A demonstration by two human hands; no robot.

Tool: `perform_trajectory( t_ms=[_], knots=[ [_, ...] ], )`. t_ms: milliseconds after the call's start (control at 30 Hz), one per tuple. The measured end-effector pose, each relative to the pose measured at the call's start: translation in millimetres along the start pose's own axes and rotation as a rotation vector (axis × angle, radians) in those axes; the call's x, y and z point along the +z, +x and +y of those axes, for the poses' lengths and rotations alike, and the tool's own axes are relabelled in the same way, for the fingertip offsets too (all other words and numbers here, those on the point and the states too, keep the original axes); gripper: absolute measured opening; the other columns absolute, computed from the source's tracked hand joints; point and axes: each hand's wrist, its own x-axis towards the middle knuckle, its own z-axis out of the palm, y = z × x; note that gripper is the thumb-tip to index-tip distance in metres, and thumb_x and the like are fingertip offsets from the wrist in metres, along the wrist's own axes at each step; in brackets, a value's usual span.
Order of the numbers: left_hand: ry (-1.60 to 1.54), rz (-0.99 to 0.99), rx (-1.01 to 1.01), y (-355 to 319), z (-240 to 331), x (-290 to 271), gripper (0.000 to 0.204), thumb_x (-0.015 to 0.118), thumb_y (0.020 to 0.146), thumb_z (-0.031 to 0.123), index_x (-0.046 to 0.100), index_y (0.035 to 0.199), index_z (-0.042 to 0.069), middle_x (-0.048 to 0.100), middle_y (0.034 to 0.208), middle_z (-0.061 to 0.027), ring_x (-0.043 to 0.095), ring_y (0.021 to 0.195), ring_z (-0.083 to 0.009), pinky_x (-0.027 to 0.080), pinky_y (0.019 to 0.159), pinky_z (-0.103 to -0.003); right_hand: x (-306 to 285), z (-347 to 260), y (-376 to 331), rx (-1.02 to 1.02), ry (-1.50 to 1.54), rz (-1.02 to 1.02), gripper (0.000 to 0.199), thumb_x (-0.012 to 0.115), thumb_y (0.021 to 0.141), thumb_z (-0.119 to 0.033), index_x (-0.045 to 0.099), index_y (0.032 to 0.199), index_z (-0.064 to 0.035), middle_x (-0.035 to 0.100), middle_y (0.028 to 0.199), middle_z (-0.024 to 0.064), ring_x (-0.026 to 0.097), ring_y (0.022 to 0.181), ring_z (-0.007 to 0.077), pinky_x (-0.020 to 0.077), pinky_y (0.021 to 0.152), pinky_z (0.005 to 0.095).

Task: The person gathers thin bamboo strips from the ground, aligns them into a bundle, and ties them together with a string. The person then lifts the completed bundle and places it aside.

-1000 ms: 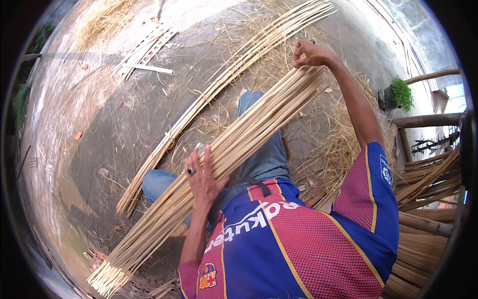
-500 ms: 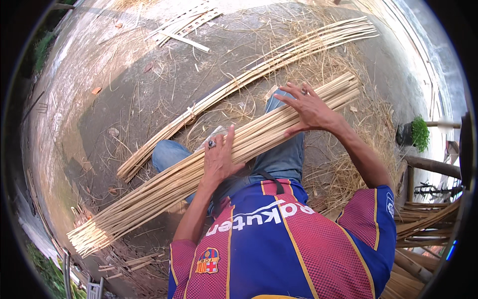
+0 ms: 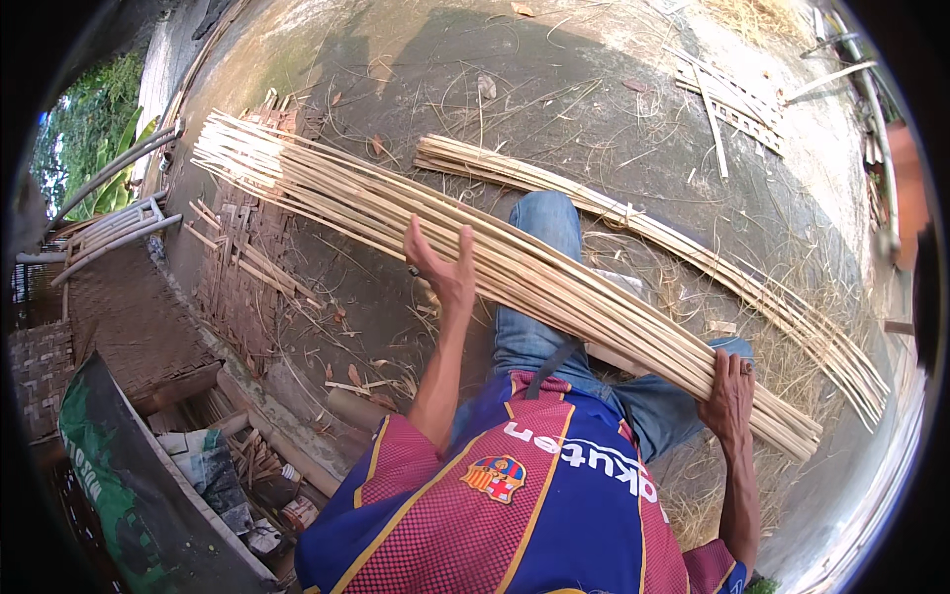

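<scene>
A long bundle of pale split bamboo strips [image 3: 554, 282] lies across my lap, running from upper left to lower right over my blue-jeaned legs [image 3: 542, 223]. My left hand [image 3: 443, 265] is raised at the near edge of the bundle around its middle, fingers spread and pointing up, palm toward the strips. My right hand [image 3: 730, 388] is wrapped over the bundle close to its lower right end. The far left ends of the strips fan out above a woven mat [image 3: 247, 267].
A second, thinner bundle of strips [image 3: 683, 252] lies on the dirt ground beyond my legs. Loose slats [image 3: 727, 94] lie at the upper right. Bamboo poles [image 3: 109, 223], woven panels and a green tarpaulin [image 3: 119, 495] with clutter stand at the left.
The view has swung round, so the bundle now slopes the other way. My right hand has moved from the middle of the bundle to its end. My left hand has lifted and spread.
</scene>
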Motion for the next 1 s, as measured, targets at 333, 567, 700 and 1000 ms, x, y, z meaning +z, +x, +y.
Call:
perform_trajectory(
  t_ms=[333, 567, 700, 1000],
  knots=[
    [-1.363, 0.051, -0.835, 57, -170, 22, 0.085, 0.054, 0.096, 0.066, 0.037, 0.156, 0.008, 0.044, 0.156, -0.0152, 0.046, 0.138, -0.0366, 0.038, 0.115, -0.054, -44, -22, -9, 0.007, -0.036, -0.005, 0.073, 0.081, 0.069, -0.017, 0.046, 0.131, -0.0049, 0.051, 0.102, 0.0184, 0.052, 0.099, 0.0382, 0.0393, 0.089, 0.0483],
    [-2.048, -0.312, -0.704, 80, -117, 5, 0.086, 0.059, 0.095, 0.054, 0.028, 0.159, 0.005, 0.029, 0.16, -0.0294, 0.036, 0.143, -0.0469, 0.03, 0.119, -0.061, -46, -11, -15, -0.046, -0.026, 0.122, 0.073, 0.082, 0.066, -0.015, 0.048, 0.13, -0.0063, 0.053, 0.098, 0.0155, 0.054, 0.094, 0.0354, 0.04, 0.09, 0.0484],
    [-2.217, -0.478, -0.648, 69, -66, -19, 0.085, 0.059, 0.094, 0.053, 0.03, 0.157, 0.003, 0.028, 0.159, -0.0315, 0.034, 0.144, -0.0456, 0.027, 0.121, -0.06, -40, 27, -30, -0.052, -0.008, 0.142, 0.082, 0.081, 0.062, -0.009, 0.047, 0.136, -0.0064, 0.055, 0.102, 0.016, 0.055, 0.098, 0.0372, 0.0408, 0.092, 0.0495],
    [-1.973, -0.338, -0.902, -2, -83, 30, 0.086, 0.061, 0.093, 0.048, 0.029, 0.153, -0.005, 0.044, 0.151, -0.0252, 0.038, 0.143, -0.0436, 0.032, 0.121, -0.054, -21, 64, -59, 0.026, -0.048, 0.04, 0.083, 0.082, 0.064, -0.009, 0.048, 0.139, -0.0056, 0.057, 0.11, 0.0159, 0.057, 0.106, 0.0366, 0.0406, 0.099, 0.0516]
  ],
)
